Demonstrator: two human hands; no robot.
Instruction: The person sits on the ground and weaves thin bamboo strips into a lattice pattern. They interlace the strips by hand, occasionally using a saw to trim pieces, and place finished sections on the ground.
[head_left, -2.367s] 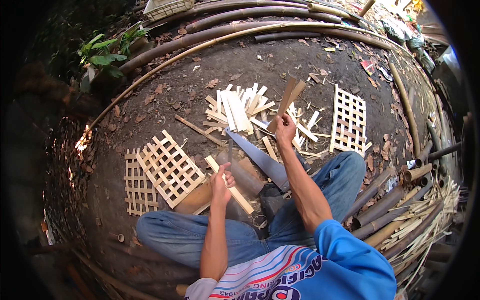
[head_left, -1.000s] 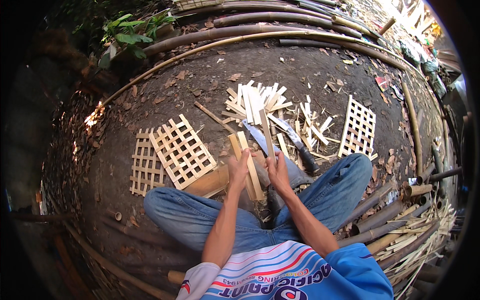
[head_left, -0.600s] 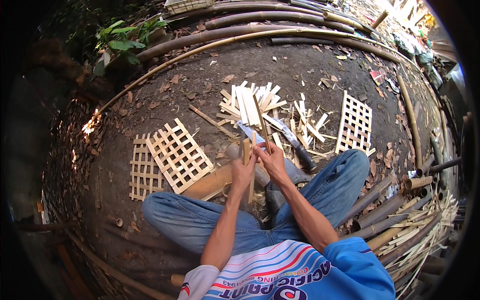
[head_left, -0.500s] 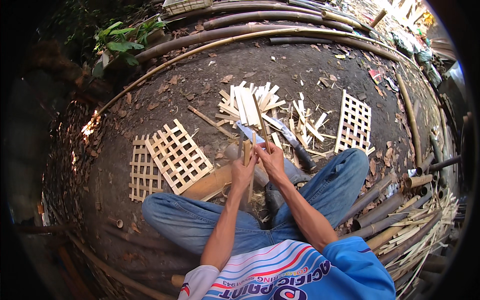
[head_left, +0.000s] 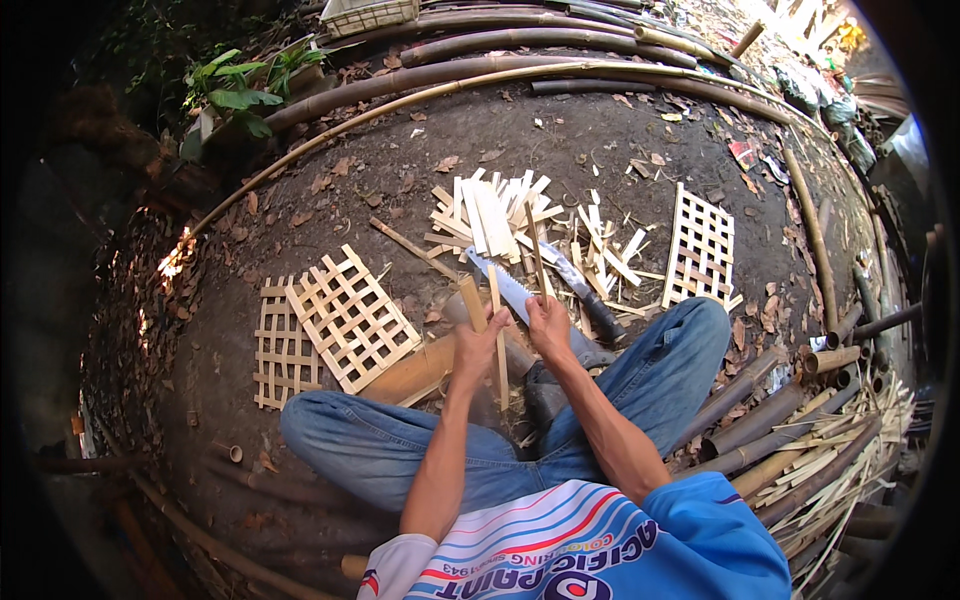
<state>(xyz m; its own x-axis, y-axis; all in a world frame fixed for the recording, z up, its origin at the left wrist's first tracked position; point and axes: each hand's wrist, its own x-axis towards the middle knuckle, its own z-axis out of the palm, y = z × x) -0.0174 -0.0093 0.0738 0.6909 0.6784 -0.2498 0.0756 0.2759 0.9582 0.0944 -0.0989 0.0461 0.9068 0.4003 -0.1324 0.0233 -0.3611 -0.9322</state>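
The fingers of my left hand [head_left: 476, 348] are closed on a brownish bamboo strip [head_left: 471, 299], or a small stack of them; I cannot tell how many. A pale strip [head_left: 502, 358] stands along the thumb side of that hand, crossing in front of the saw [head_left: 512, 292] and reaching down below it. The fingers of my right hand [head_left: 550, 326] are pinched tight on a thin dark strip [head_left: 537, 252], seen nearly edge-on, which points up and away just right of the saw's blade. My two hands are near each other but apart, at the near side of the saw.

The saw lies on the ground [head_left: 560, 130] with its toothed blade slanting away to the left; its handle is hidden from me. Just right of it is a big knife with a black handle [head_left: 604, 318]. Beyond the saw's tip sits a heap of pale strips [head_left: 490, 215]. Left of the saw, one woven lattice [head_left: 352, 318] overlaps a second lattice [head_left: 286, 350]; well to its right is a third lattice [head_left: 698, 248]. My denim-covered knees are spread to either side of the saw.
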